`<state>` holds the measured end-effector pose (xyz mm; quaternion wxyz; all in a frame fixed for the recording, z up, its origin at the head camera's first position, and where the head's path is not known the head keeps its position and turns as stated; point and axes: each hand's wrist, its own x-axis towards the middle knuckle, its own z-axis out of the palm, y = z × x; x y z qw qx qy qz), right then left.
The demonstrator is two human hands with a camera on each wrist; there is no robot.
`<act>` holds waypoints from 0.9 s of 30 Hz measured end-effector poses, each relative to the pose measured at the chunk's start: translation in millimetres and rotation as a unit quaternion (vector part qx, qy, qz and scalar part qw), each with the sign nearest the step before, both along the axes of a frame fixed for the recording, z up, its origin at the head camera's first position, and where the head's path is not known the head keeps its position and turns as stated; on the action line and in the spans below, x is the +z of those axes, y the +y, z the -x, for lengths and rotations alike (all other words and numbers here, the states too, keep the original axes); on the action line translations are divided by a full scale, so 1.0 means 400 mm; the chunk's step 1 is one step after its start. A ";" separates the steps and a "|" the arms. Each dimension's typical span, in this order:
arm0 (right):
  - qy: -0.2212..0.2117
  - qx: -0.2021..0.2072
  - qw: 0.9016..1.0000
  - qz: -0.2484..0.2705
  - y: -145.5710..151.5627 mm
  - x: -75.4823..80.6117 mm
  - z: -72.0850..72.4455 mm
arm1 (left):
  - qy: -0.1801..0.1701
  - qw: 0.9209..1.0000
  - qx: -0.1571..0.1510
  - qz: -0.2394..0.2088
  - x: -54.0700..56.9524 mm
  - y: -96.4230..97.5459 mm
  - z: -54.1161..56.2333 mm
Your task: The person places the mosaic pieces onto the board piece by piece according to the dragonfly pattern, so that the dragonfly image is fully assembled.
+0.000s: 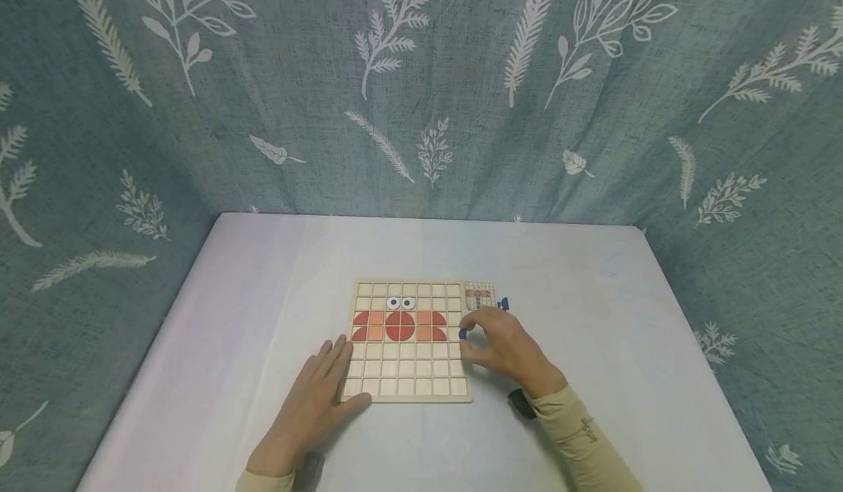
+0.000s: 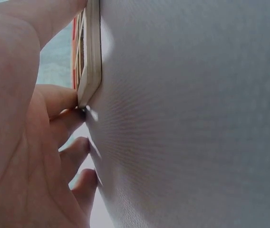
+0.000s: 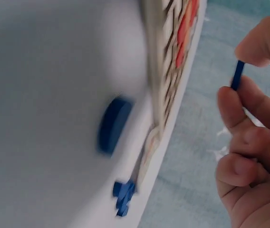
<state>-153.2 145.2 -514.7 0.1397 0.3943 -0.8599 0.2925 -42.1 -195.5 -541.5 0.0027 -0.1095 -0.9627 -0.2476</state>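
Over the right edge of a wooden grid board (image 1: 407, 387), my right hand (image 1: 508, 347) pinches a small flat blue tile (image 3: 238, 75) between thumb and fingers. Red quarter-round tiles (image 1: 399, 326), orange square tiles (image 1: 376, 325) and two eye tiles (image 1: 401, 303) sit in the board's cells. My left hand (image 1: 315, 398) rests at the board's lower left corner, fingers extended along its left side and thumb touching the front edge. Beside the board's upper right corner lies a small picture card (image 1: 479, 296) with a similar pattern.
Several loose blue tiles (image 3: 123, 197) lie by the card, and one curved blue tile (image 3: 113, 124) is closer to the right wrist camera. A white-covered table (image 1: 560, 265) carries everything. Patterned teal curtains (image 1: 421, 75) stand behind and at both sides.
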 end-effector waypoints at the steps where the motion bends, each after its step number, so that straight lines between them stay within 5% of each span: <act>1: 0.004 0.002 1.000 0.002 -0.007 0.001 0.000 | 0.000 1.000 0.000 0.000 0.000 0.000 0.000; 9: 0.033 0.026 0.999 0.024 -0.093 0.014 -0.008 | 0.002 1.000 -0.002 -0.001 0.002 -0.002 -0.001; 27: 0.019 0.035 0.997 -0.064 -0.239 0.012 -0.023 | 0.006 1.000 -0.004 0.001 0.004 -0.001 0.001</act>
